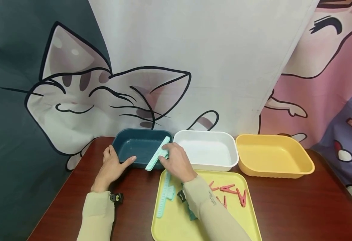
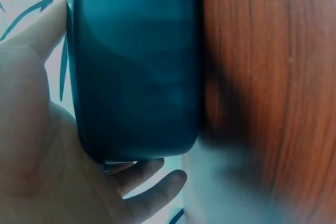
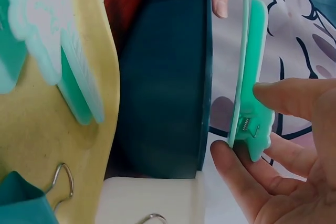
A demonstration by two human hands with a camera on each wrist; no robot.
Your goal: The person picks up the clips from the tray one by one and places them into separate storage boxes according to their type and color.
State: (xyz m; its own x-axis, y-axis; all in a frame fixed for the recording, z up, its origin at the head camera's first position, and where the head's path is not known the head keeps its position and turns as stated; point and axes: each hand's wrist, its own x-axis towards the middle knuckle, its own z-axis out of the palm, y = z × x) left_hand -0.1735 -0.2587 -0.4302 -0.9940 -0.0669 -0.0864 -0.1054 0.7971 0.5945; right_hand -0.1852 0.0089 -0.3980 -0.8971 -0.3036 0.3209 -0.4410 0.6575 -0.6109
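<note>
Head view: I see the right hand (image 1: pixel 178 162) pinching a long mint-green plastic clip (image 1: pixel 157 154) above a dark-blue rectangular plastic bin (image 1: pixel 133 147), near right; the left hand (image 1: pixel 111 169), fingers wide, touches its left end.

Behind everything we have the printed cloth backdrop (image 1: pixel 212 67). Before it, along the rear of the brown wooden table (image 1: pixel 133 214), we find, left to right, the dark blue rectangular plastic tub (image 1: pixel 136 147), white rectangular plastic tub (image 1: pixel 206 150) and yellow rectangular plastic tub (image 1: pixel 272 154). In front, mainly before the middle one, sits the pale yellow rectangular tray (image 1: pixel 169 227). On its left we see a long mint-green plastic clip (image 1: pixel 163 197); on its right, small pink clips (image 1: pixel 242 198). The left hand (image 1: pixel 111 169) lies at the leftmost tub's left end; over that tub's right, the right hand (image 1: pixel 177 162) holds another long mint-green clip (image 1: pixel 157 154).
</note>
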